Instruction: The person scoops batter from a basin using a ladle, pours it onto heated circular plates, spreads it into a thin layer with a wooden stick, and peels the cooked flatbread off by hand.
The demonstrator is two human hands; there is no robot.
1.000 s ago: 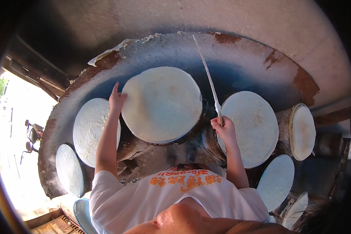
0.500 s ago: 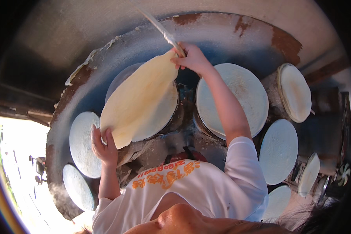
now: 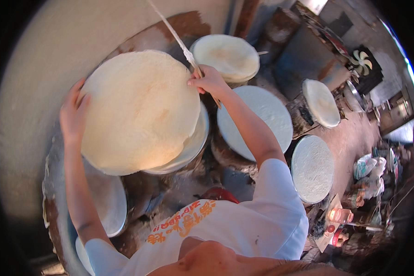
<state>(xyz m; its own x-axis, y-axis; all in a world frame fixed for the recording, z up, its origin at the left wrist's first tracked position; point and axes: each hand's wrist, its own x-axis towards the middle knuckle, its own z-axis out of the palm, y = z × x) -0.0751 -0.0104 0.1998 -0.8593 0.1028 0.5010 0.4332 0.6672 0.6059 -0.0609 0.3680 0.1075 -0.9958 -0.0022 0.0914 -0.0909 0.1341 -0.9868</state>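
Note:
A large thin round flatbread (image 3: 140, 110), pale yellow, is lifted off a round white griddle (image 3: 198, 140) beneath it. My left hand (image 3: 73, 112) grips its left edge. My right hand (image 3: 209, 80) holds its upper right edge together with a long thin white stick (image 3: 177, 39) that points up and away. The flatbread hangs spread between both hands, covering most of the griddle.
Several more round white griddles with flatbreads stand around: one behind (image 3: 225, 55), one to the right (image 3: 257, 119), others further right (image 3: 313, 168) (image 3: 322, 102) and lower left (image 3: 108, 202). A curved clay wall (image 3: 41, 69) rises at left. Bags and jars (image 3: 368, 170) lie at far right.
The flatbread was peeled fully off the griddle and now hangs flat between both hands. My view turned toward the right, and the stick moved with my right hand.

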